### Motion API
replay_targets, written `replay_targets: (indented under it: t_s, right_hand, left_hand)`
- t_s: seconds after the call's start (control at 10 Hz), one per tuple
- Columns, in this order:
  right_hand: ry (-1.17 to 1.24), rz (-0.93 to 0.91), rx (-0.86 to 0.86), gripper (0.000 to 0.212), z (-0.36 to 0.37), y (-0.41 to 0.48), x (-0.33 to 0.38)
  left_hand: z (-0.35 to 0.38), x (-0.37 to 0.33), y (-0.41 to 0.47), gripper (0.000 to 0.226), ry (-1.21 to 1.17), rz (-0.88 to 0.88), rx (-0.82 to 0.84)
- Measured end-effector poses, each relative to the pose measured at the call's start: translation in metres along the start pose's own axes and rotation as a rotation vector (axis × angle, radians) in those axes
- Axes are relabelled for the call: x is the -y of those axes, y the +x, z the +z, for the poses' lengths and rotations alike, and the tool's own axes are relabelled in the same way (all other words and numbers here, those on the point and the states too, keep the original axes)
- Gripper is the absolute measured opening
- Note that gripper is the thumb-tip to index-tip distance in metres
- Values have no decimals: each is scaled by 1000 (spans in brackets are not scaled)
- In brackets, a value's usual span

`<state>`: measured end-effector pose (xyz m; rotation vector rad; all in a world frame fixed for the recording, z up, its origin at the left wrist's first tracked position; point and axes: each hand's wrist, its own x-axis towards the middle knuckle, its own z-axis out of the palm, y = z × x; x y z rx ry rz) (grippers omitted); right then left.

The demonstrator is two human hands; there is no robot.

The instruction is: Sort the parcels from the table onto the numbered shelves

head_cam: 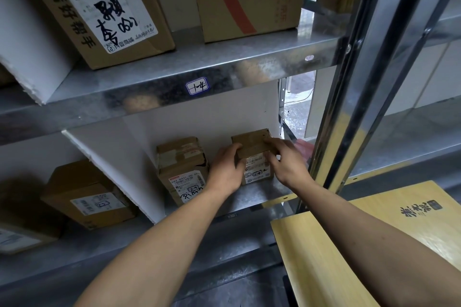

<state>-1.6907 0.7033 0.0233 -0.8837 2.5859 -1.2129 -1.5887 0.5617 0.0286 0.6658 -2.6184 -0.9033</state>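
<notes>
— What is held in the hands?

— A small brown cardboard parcel with a white printed label (254, 166) is gripped from both sides on the lower galvanised metal shelf (262, 198). The left hand (224, 169) is curled over the parcel's left top edge. The right hand (287, 162) is curled over its right top edge, with fingers laid across the lid.

— Where exactly is the parcel placed?

— It is seen at the right end of the compartment, near the shiny metal upright (354, 70), with its label turned outward. Its base is level with the shelf surface; whether it is fully set down cannot be told.

— What is found beside it?

— A second brown taped cardboard parcel with black handwriting on its label (183, 169) is stood just to the left. It is apart from the held parcel, and the left hand lies between the two. Further left, the compartment is closed off by a white foam divider panel (112, 164). Beyond it, a brown cardboard box with a white label (87, 194) is stored.

— And above?

— A blue-bordered sticker marked "1-4" by hand (197, 86) is fixed to the front edge of the upper metal shelf (249, 57). Two boxes are stored on that shelf: a large cardboard box with bold black writing on a white label (99, 7) at left, and a cardboard box with a red stripe (249, 0) at right. A yellow wood-grain box printed with black characters (324, 269) is seen at lower right, under the right forearm.
</notes>
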Motion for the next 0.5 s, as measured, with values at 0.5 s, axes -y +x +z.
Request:
replay_targets:
  t_s: [0.5]
  right_hand:
    - [-101,-89,-84,36,-2,-2,7]
  left_hand:
    - [-16,-9,-6,39,69,250,-159]
